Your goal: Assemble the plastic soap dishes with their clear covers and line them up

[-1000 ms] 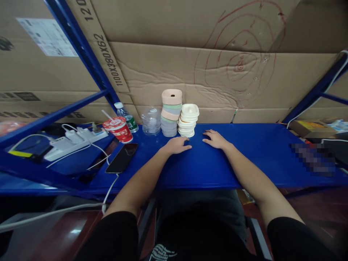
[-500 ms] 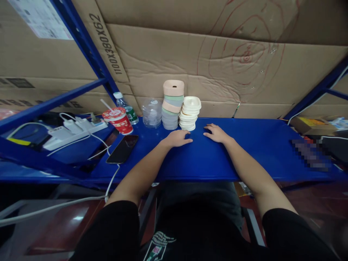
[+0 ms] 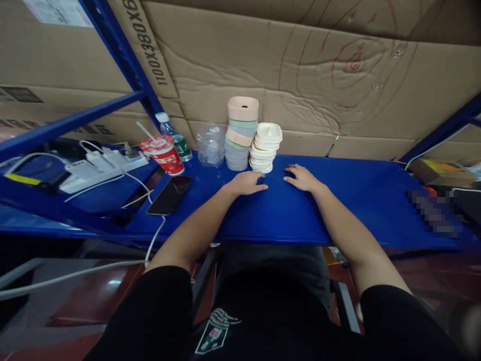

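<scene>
My left hand [image 3: 248,183] rests on the blue table [image 3: 278,215], thumb apart from the fingers, holding nothing. It lies just in front of a stack of cream-coloured lids [image 3: 266,145]. To the right, my right hand [image 3: 301,178] also rests on the tabletop, fingers spread and nothing in them. Left of the lids stands a taller stack of pink, green and grey containers [image 3: 242,133], the top one pink with a dark hole. Clear plastic containers [image 3: 211,146] stand beside that stack.
A red cup with a straw [image 3: 165,156], a water bottle [image 3: 178,143] and a dark phone [image 3: 170,195] are at the left, near a white power strip [image 3: 105,173] with cables. Cardboard [image 3: 225,55] rises behind. An open box [image 3: 443,173] sits far right.
The camera view has tilted and shifted slightly, so the stacks and table sit higher in the picture. Both hands keep nearly the same place on the table.
</scene>
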A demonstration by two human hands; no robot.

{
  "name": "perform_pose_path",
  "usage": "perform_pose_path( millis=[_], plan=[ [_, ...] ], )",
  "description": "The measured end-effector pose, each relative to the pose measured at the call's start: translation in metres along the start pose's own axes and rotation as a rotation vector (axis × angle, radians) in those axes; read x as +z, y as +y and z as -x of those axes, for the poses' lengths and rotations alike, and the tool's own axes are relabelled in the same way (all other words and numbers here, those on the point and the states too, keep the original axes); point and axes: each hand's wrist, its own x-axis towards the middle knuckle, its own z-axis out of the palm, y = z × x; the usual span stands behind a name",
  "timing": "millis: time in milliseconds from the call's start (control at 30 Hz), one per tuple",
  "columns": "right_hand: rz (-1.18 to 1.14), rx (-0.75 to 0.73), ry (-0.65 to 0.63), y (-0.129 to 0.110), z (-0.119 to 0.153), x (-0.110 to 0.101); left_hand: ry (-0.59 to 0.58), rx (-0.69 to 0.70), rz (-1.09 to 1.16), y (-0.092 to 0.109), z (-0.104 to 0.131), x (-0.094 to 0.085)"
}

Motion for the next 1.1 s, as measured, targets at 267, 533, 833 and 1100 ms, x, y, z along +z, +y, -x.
perform_pose_path(
  millis=[267, 533, 833, 1100],
  plan=[
    [0.034, 0.009, -0.033, -0.009, 0.003, -0.007, -0.017, -0.016, -0.018, 0.007, 0.002, -0.005],
    [0.049, 0.025, -0.05, -0.013, 0.005, -0.01, -0.02, -0.017, -0.028, 0.008, 0.002, -0.005],
    [0.032, 0.051, -0.055, -0.011, 0.004, -0.007, -0.002, 0.005, -0.006, 0.001, 0.001, 0.0],
    [-0.136, 0.088, 0.255, -0.02, 0.0, -0.007, -0.004, 0.009, -0.01, 0.001, 0.001, -0.001]
  ],
)
